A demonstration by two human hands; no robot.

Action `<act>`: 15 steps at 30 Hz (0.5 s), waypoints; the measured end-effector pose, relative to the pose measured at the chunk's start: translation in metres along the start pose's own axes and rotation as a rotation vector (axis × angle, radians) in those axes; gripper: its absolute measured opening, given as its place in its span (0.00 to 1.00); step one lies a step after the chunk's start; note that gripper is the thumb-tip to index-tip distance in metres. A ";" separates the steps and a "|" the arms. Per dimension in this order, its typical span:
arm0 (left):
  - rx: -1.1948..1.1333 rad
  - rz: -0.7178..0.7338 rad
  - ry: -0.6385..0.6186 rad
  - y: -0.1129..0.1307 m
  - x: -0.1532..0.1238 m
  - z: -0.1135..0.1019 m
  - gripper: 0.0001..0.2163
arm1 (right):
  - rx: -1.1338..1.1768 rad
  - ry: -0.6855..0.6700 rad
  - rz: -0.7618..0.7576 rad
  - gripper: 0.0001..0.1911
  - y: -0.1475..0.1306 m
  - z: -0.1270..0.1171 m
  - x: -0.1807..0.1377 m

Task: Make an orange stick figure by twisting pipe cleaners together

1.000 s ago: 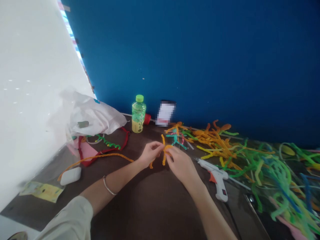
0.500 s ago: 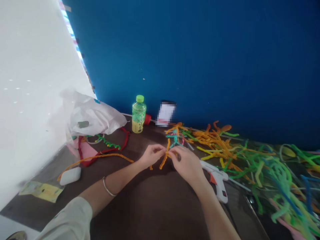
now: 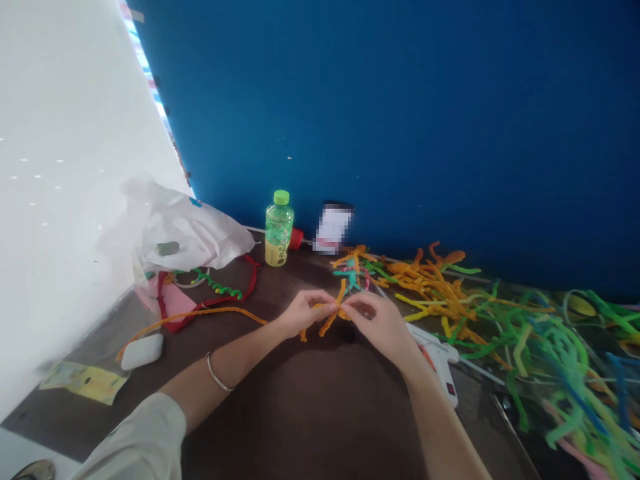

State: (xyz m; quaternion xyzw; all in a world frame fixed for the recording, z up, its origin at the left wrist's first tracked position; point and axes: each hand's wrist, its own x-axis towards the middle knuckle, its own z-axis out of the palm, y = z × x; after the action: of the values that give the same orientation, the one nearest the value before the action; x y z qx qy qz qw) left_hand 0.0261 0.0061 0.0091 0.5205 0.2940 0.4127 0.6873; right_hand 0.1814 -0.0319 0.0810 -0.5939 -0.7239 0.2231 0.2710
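Both my hands meet over the dark table (image 3: 310, 413) and pinch a small orange pipe cleaner figure (image 3: 334, 312). My left hand (image 3: 303, 312) grips it from the left with closed fingers; a thin bracelet sits on that wrist. From the right, my right hand (image 3: 380, 323) holds it with fingertips pressed together. Short orange ends stick out above and below the pinch.
A white glue gun (image 3: 440, 363) lies just right of my right hand. Heaps of orange, green and yellow pipe cleaners (image 3: 500, 320) spread right. A green bottle (image 3: 278, 230), a plastic bag (image 3: 190, 233), a white case (image 3: 141, 351) and a long orange pipe cleaner (image 3: 200, 315) lie left.
My right hand has shifted a little to the right and partly over the glue gun. The orange piece has turned between my fingers, its upper end now leaning right.
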 end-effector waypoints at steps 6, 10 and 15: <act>0.049 -0.019 -0.014 0.000 0.000 -0.001 0.15 | 0.025 -0.058 -0.027 0.10 0.004 -0.003 0.000; 0.065 -0.023 -0.029 0.001 -0.001 0.000 0.15 | 0.043 -0.077 -0.012 0.10 0.004 -0.005 0.001; -0.028 -0.123 -0.028 -0.003 0.001 0.000 0.15 | 0.012 -0.108 -0.008 0.10 0.005 -0.009 0.002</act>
State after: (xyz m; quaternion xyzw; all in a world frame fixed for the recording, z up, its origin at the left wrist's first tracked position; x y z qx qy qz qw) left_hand 0.0276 0.0063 0.0060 0.4975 0.3101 0.3663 0.7226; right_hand 0.1904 -0.0294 0.0849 -0.5763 -0.7386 0.2582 0.2359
